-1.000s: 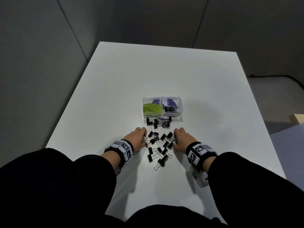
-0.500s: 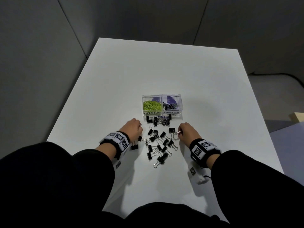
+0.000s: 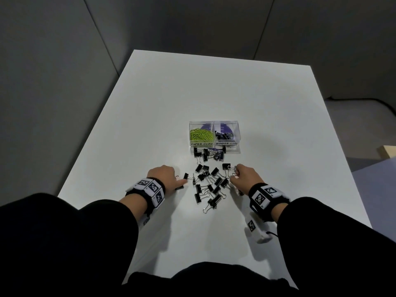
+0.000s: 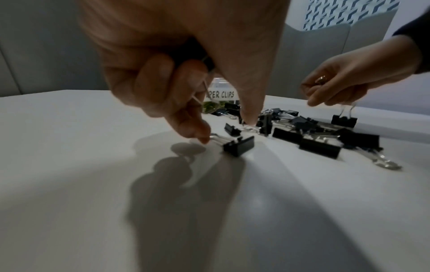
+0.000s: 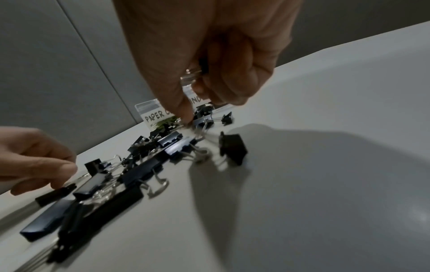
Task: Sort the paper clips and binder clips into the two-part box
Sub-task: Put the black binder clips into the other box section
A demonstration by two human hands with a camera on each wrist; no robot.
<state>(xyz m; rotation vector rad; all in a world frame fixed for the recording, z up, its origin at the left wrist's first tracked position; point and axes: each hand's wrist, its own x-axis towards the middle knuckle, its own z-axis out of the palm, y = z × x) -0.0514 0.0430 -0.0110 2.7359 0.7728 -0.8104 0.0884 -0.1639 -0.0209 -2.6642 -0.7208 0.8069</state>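
A clear two-part box [image 3: 214,144] stands mid-table, with green paper clips [image 3: 201,135] in its left half and black binder clips [image 3: 224,136] in its right half. A loose pile of binder clips [image 3: 210,185] lies between my hands, and a smaller group [image 3: 209,154] lies against the box front. My left hand [image 3: 179,181] is at the pile's left; its curled fingers hold a clip [image 4: 190,53], and one fingertip touches the wire of another clip [image 4: 238,146]. My right hand [image 3: 234,172], at the pile's right, keeps clips in its palm [image 5: 201,68] and pinches the handle of one more [image 3: 226,166].
The white table [image 3: 150,125] has its left edge close to my left wrist. Grey wall panels stand behind and to the left. A pale wooden object [image 3: 385,152] shows past the right edge.
Both hands have drawn apart from the pile's middle to its sides. The left pulled one clip out leftward; the right took a clip by its handle at the far right.
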